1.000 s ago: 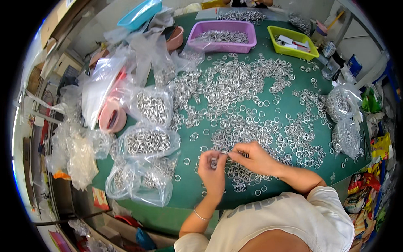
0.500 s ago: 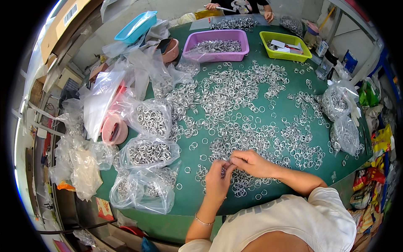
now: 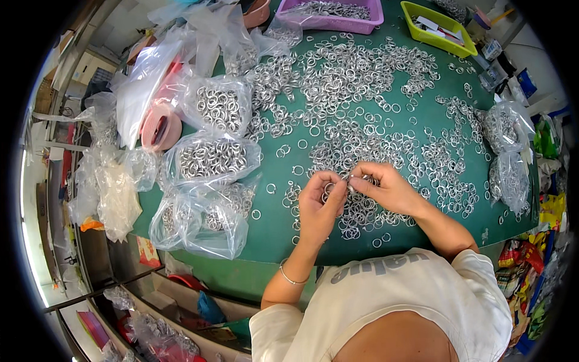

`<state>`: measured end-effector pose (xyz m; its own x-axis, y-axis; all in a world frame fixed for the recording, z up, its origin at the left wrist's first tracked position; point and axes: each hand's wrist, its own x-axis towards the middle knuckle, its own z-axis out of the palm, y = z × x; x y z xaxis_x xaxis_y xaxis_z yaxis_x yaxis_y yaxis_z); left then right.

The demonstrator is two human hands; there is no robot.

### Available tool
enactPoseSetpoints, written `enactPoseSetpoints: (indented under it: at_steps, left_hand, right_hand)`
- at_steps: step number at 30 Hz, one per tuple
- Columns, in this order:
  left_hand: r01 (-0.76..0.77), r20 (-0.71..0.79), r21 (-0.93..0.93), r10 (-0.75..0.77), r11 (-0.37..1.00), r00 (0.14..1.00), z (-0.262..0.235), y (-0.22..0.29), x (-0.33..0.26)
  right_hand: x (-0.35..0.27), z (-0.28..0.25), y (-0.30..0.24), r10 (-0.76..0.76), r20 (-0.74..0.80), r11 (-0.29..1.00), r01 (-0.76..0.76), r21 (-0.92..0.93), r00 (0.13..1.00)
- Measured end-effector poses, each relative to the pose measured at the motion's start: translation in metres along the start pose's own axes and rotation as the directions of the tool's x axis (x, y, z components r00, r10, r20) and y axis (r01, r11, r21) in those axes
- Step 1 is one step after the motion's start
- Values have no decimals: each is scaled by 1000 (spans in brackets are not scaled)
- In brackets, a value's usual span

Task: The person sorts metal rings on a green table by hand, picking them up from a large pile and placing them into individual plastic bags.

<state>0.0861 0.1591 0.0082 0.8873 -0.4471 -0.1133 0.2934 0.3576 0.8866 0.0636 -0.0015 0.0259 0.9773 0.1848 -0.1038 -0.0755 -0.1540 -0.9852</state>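
My left hand (image 3: pixel 319 205) is closed, its thumb and fingers pinching a small silvery metal ring (image 3: pixel 328 189). Fingertip to fingertip with it, my right hand (image 3: pixel 387 188) also pinches at a small metal piece, mostly hidden by the fingers; it looks like part of a ring. Both hands are just over the near side of a heap of loose metal rings (image 3: pixel 344 145) on the green tabletop (image 3: pixel 277 235). More rings (image 3: pixel 338 78) spread across the far half of the table, and single ones lie scattered around the hands.
Clear plastic bags of rings (image 3: pixel 211 160) line the left side, beside a pink basket (image 3: pixel 161 128). Farther back stand a purple basket (image 3: pixel 338 24) of metal parts and a yellow-green basket (image 3: pixel 431 37). Other filled bags (image 3: pixel 509 181) lie at the right edge.
The view has tilted down, so the table appears higher and the person across has left the picture. My hands have drawn slightly apart at the fingertips, still pinching over the heap.
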Motion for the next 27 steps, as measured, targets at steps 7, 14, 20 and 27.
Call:
enactPoseSetpoints:
  at_steps: [7, 14, 20, 27]
  left_hand:
    - [-6, 20, 1, 6, 1000, 1000, -1, 2, -4]
    - [-367, 91, 613, 399, 699, 912, -3, 9, -3]
    - [-377, 100, 726, 454, 575, 885, 8, 14, -11]
    - [-280, 106, 706, 294, 650, 950, 8, 22, -12]
  right_hand:
    - [-1, 3, 0, 47, 183, 976, -84, 200, 982]
    - [-3, -6, -11, 145, 320, 869, -275, 411, 936]
    - [-5, 2, -11, -2, 157, 992, 22, -120, 988]
    - [-11, 8, -15, -124, -57, 944, 100, -315, 991]
